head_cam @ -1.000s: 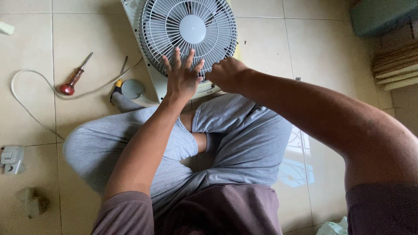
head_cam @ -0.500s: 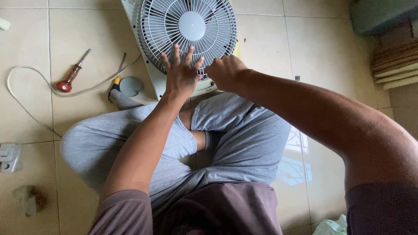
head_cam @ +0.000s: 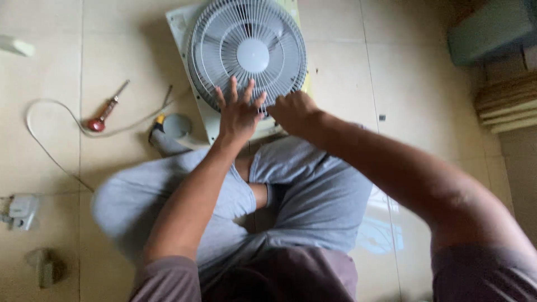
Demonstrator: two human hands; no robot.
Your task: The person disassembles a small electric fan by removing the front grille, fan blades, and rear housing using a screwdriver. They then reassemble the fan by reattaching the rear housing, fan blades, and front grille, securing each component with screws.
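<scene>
Fan (head_cam: 249, 53) lies flat on floor, far side of person's knees. Left hand (head_cam: 239, 114) spread flat on grille near edge. Right hand (head_cam: 291, 111) just right, curled, maybe pinching rim; blurred.

The grille (head_cam: 249, 53) under my fingers is pale grey, ribbed with thin spokes around a plain grey hub (head_cam: 253, 55), set in a cream-white frame (head_cam: 182, 25). My trousers (head_cam: 302, 196) are light grey, my shirt (head_cam: 279, 277) dull brown-maroon. The floor (head_cam: 112, 45) is beige tile with thin darker joints. The screwdriver (head_cam: 106, 114) has a red handle, and the cord (head_cam: 50, 156) is off-white.
</scene>
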